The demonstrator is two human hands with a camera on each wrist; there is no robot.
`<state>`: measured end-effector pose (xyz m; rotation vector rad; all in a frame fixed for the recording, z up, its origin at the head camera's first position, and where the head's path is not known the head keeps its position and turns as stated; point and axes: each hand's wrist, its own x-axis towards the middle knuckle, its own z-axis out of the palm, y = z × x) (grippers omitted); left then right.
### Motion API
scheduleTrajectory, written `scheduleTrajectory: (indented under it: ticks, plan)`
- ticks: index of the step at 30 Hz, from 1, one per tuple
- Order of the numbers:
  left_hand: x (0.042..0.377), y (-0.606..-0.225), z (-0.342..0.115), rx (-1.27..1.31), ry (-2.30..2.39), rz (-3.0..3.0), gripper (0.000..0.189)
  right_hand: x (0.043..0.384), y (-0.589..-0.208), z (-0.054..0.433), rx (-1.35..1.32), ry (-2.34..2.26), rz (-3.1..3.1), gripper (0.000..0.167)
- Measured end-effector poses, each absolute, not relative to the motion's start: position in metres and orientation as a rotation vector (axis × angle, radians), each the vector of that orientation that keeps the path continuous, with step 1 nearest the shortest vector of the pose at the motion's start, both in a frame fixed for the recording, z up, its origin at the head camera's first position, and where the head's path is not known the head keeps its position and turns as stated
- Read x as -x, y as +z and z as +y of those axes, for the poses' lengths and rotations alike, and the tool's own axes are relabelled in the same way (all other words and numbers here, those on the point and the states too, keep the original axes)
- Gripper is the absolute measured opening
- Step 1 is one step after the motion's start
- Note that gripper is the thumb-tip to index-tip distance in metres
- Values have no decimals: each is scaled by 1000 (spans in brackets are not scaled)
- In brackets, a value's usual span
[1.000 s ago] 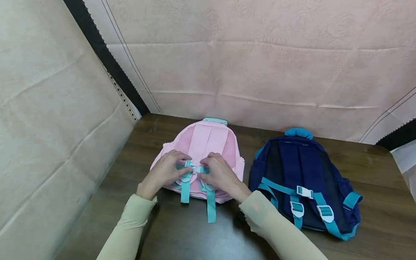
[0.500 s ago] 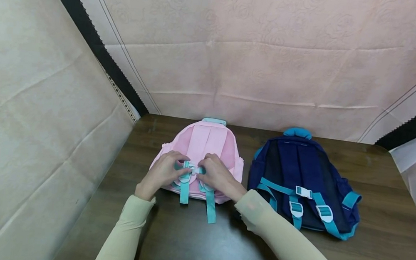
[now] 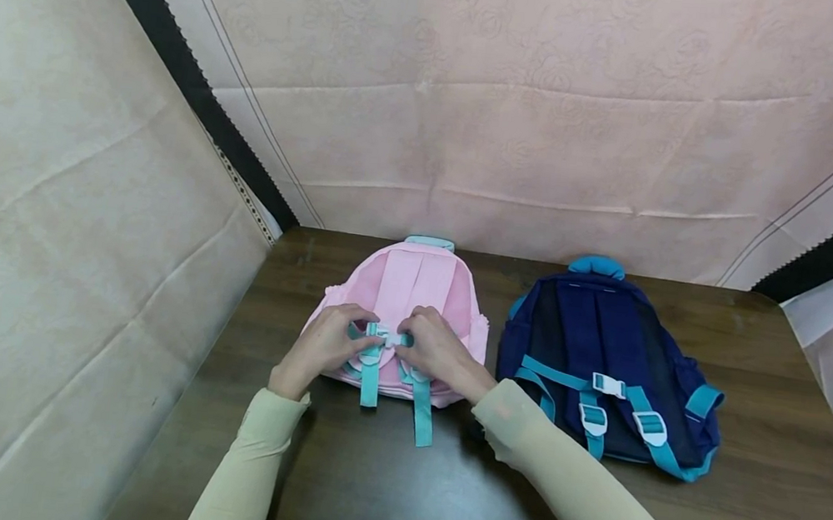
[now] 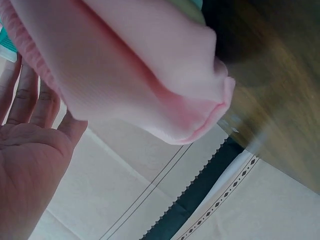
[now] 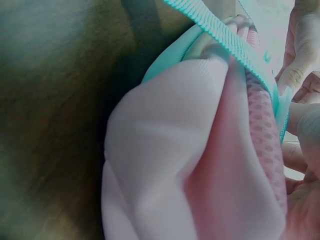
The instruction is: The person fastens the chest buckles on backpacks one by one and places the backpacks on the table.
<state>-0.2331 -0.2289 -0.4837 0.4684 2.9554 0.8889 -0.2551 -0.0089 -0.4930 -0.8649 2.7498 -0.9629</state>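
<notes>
A pink backpack (image 3: 414,281) lies with its strap side up on the dark table. Across it runs a teal strap with a pale buckle (image 3: 392,339). My left hand (image 3: 329,342) pinches the buckle's left end between thumb and fingers. From the other side, my right hand (image 3: 439,350) pinches the right end; the fingers partly cover the buckle. Two loose teal strap ends (image 3: 422,411) hang over the bag's lower edge. In the left wrist view, the bag's pink side (image 4: 135,75) stands beside my hand. The right wrist view has teal webbing (image 5: 225,37) crossing pink mesh (image 5: 262,135).
To the right lies a navy backpack (image 3: 593,336) with blue straps and white buckles, its chest buckle (image 3: 609,385) fastened. Pale patterned cloth walls (image 3: 474,132) rise behind and at the sides of the brown wooden table (image 3: 364,489).
Both hands stay at the buckle on the pink backpack. My right hand has shifted very slightly left, toward my left hand. The navy backpack has not moved.
</notes>
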Motion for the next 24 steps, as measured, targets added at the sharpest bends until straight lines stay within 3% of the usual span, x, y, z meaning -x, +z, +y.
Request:
scheduleTrajectory:
  ticks: [24]
  plan:
    - [234,-484,-232,-432,911,2931,34,253,-490,1,880,-1076,2731,28]
